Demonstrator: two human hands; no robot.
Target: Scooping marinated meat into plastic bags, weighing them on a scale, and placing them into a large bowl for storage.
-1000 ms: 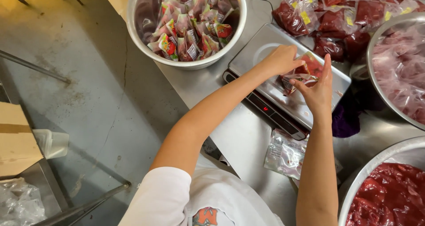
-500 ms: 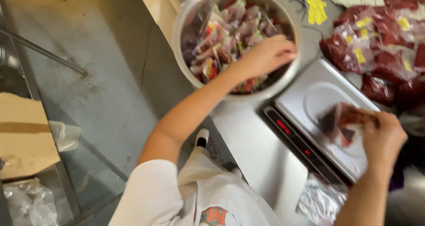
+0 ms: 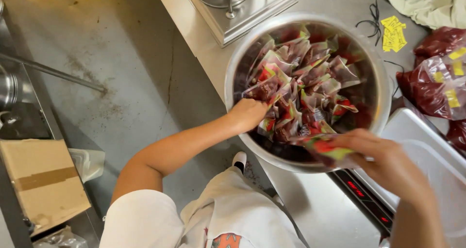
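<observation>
While the left hand is closing on packets inside the bowl, the right hand is pinching a sachet lengthwise across the bowl's near rim, beside the scale.

A small food-packing workroom is showing itself here, more production kitchen than home. A stainless steel worktable is running under the person's hands, and a wide steel bowl between the left hand and right hand is brimming with small sealed sachets of dark red filling. Just beside the right hand a digital scale is sitting, with larger clear bags of red paste lying beyond it. Past the bowl a steel machine is standing; a bare concrete floor is stretching off to the left hand's side.
</observation>
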